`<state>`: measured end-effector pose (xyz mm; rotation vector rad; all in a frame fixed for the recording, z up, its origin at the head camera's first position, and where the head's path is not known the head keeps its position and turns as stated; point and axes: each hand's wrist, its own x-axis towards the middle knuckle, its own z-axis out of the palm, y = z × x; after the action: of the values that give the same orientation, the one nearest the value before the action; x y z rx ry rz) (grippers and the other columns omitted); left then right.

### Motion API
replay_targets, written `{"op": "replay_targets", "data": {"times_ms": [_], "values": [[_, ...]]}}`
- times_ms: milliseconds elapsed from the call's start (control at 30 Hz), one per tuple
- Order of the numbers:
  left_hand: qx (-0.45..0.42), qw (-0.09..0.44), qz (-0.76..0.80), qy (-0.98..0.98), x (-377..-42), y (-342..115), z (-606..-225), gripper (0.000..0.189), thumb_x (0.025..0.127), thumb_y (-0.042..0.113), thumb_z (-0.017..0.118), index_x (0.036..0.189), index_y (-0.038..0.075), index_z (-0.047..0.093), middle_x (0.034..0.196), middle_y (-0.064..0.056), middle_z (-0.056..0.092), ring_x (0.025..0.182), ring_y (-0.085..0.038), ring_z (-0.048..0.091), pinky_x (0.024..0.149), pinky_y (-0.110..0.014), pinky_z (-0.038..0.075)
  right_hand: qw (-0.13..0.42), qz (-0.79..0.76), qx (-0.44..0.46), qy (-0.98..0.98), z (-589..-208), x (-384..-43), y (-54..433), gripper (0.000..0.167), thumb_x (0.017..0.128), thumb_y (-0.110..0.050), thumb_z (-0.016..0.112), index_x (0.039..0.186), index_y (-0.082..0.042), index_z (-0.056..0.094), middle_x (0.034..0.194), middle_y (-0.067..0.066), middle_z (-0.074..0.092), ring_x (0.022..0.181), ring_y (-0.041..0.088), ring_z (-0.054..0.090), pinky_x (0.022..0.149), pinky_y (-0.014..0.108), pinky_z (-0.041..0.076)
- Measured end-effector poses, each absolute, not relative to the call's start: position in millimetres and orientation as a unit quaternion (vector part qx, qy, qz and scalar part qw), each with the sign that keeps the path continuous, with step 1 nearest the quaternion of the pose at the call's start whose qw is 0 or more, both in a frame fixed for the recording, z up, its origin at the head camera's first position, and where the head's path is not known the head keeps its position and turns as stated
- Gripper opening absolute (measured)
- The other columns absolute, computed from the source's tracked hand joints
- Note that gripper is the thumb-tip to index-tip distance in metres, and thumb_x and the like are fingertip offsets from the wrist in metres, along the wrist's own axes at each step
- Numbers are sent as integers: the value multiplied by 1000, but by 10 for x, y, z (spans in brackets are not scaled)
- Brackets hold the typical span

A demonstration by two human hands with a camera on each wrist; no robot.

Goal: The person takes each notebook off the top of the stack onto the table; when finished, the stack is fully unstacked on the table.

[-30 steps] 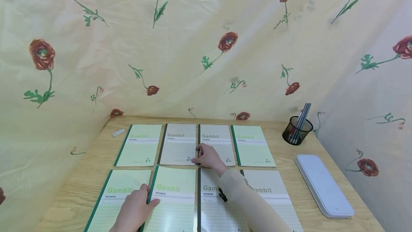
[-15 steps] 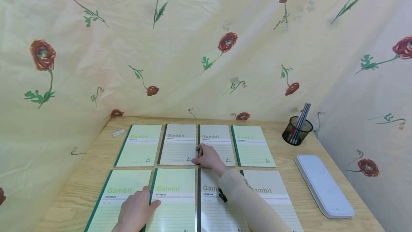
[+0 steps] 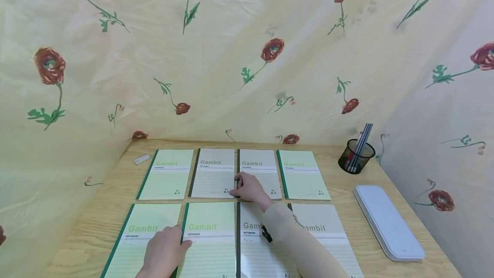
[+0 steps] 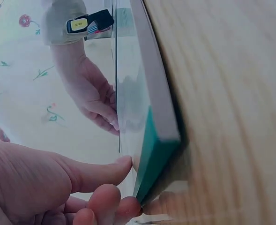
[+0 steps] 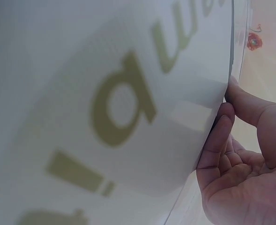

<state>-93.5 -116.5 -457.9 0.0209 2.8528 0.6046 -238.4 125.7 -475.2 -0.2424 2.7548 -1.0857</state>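
Two rows of Gambit notebooks lie on the wooden table. In the front row my left hand (image 3: 164, 250) pinches the green-spined second notebook (image 3: 210, 254) at its left edge, thumb over the cover. The left wrist view shows the fingertips at the corner of its green spine (image 4: 161, 145). My right hand (image 3: 251, 190) reaches to the back row, holding the dark-spined second notebook (image 3: 212, 177) by its lower right edge, thumb at the corner. Its fingers (image 5: 215, 140) are bent in the right wrist view. The right forearm covers part of two front notebooks.
A black mesh pen cup (image 3: 356, 158) holding pens stands at the back right. In front of it lies a long white case (image 3: 387, 222). A small white eraser-like block (image 3: 142, 159) sits at the back left. Flowered cloth (image 3: 216, 76) hangs around the table.
The front green-spined notebook's raised far edge has come down flat, and the notebook has shifted slightly right. My left hand moved a little right with it. My right hand stayed in place.
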Motion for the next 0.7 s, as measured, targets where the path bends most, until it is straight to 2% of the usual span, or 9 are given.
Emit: {"op": "replay_targets", "data": {"times_ms": [700], "values": [[-11,132,209,969,-949,-1133,-4588,28,88,19,77,90,-5,63,65,-6,54,58,-19,51,55,-32,40,84,-365,-79,924,-4745,-2381,1249,47,85,-19,82,123,0,60,78,2,56,66,15,50,60,28,40]]}}
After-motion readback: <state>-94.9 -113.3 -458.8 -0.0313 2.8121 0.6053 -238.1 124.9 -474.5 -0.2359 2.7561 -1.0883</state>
